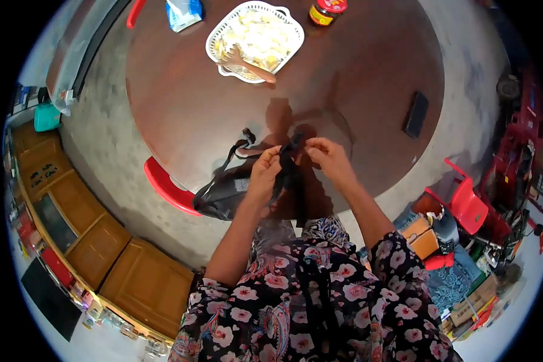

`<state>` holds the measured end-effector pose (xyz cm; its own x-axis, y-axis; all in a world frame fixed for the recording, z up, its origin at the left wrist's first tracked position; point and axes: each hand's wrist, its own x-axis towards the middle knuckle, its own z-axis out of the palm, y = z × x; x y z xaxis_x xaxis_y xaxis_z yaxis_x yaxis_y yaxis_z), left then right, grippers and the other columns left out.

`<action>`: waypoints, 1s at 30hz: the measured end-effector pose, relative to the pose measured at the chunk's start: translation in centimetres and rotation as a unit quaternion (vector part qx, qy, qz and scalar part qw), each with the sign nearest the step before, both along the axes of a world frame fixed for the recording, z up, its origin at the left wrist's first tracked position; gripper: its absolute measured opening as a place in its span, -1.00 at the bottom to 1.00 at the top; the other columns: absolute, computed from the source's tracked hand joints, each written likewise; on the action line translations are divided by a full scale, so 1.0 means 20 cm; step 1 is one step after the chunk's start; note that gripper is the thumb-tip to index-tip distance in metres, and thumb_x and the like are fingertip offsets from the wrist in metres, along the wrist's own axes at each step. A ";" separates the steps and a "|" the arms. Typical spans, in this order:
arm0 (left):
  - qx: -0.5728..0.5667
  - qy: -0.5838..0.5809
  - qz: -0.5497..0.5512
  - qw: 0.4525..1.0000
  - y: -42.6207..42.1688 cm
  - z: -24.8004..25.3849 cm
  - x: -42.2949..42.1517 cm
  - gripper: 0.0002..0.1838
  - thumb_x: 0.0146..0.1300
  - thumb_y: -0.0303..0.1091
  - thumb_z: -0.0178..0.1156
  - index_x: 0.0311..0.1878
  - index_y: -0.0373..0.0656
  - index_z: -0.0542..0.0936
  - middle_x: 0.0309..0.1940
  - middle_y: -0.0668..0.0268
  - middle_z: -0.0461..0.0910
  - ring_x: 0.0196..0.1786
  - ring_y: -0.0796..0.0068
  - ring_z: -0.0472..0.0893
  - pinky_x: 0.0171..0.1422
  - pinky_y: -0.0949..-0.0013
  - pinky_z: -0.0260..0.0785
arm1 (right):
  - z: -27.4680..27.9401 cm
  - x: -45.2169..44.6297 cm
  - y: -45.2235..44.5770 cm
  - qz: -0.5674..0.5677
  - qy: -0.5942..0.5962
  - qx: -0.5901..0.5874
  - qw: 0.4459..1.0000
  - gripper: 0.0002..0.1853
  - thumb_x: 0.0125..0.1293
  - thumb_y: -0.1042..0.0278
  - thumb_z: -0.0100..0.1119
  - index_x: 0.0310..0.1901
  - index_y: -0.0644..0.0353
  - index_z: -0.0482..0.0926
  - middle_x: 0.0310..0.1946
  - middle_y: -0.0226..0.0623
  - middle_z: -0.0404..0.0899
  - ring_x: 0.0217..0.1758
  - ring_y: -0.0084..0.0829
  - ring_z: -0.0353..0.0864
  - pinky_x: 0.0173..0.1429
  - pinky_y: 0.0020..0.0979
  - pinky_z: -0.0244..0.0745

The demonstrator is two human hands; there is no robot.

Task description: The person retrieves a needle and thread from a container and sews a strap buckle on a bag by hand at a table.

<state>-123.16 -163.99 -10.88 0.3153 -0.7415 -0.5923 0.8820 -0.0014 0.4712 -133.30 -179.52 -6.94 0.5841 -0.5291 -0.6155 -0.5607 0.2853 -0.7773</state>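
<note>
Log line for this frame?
left hand: gripping black strap; right hand: beside strap, contact unclear; black bag: at table edge; white basket: farther back

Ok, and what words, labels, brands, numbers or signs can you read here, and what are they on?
None can be read for certain.
Jar: label too small and blurred.
Blue-and-white packet: printing too blurred.
Cabinet: dark marks on a door, too unclear to read.
Black bag: no readable text.
</note>
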 end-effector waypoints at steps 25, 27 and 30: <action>0.029 -0.010 0.191 0.981 0.09 0.04 0.04 -0.65 0.12 -0.66 0.10 -0.01 -0.19 0.44 -0.24 0.40 0.56 -0.24 0.68 0.49 -0.09 0.59 0.32 | 0.14 0.18 0.03 0.235 -0.020 -0.333 0.913 -0.84 -0.01 0.60 0.18 -0.33 0.24 0.50 -0.45 -0.13 0.54 -0.40 -0.21 0.56 -0.27 -0.35 0.45; 0.014 0.025 0.191 0.981 0.09 0.05 0.05 -0.66 0.13 -0.65 0.10 -0.01 -0.18 0.44 -0.24 0.41 0.56 -0.26 0.70 0.48 -0.12 0.60 0.32 | 0.12 0.15 0.05 0.204 0.045 -0.175 0.962 -0.82 0.01 0.55 0.19 -0.29 0.26 0.51 -0.44 -0.14 0.56 -0.39 -0.23 0.57 -0.25 -0.35 0.45; 0.042 0.009 0.198 0.979 0.10 0.03 0.04 -0.69 0.15 -0.63 0.09 -0.03 -0.16 0.45 -0.24 0.42 0.56 -0.30 0.72 0.47 -0.17 0.61 0.31 | 0.11 0.13 0.11 0.264 0.106 -0.180 0.942 -0.81 0.03 0.49 0.20 -0.27 0.27 0.52 -0.44 -0.15 0.58 -0.40 -0.30 0.57 -0.25 -0.35 0.45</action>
